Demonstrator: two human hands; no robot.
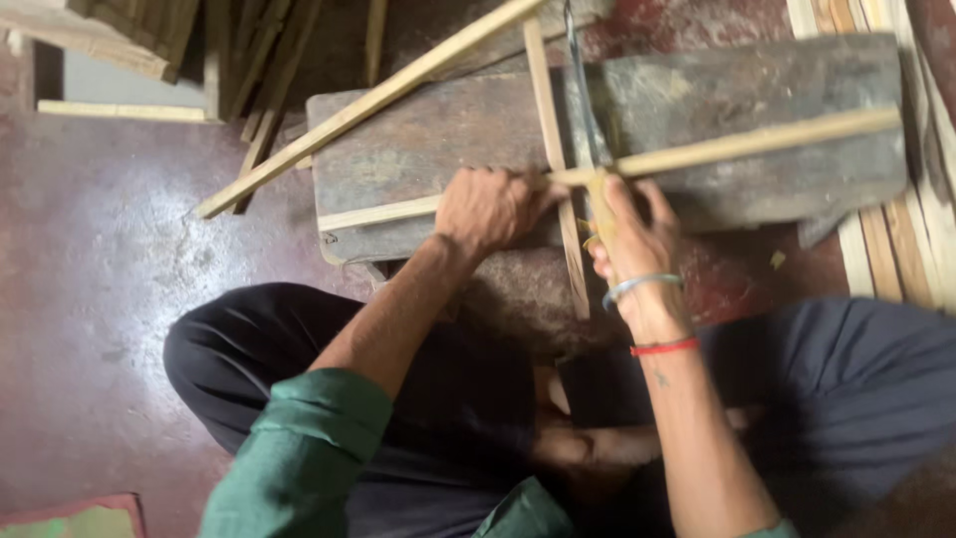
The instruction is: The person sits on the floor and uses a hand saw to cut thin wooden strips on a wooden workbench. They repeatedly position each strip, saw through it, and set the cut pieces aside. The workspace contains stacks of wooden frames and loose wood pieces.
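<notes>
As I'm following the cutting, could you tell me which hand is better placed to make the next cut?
Probably the right hand: it grips the blade over the stick, while the left hand pins it down.

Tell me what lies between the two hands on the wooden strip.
In the head view, a thin upright strip crosses there, between the left hand and right hand.

pale wooden strip (697,151) | long, thin | lying across dark plank | blade (583,100) upright on it

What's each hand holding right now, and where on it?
Left hand grips the long stick near its middle; right hand holds the blade by its handle.
</notes>
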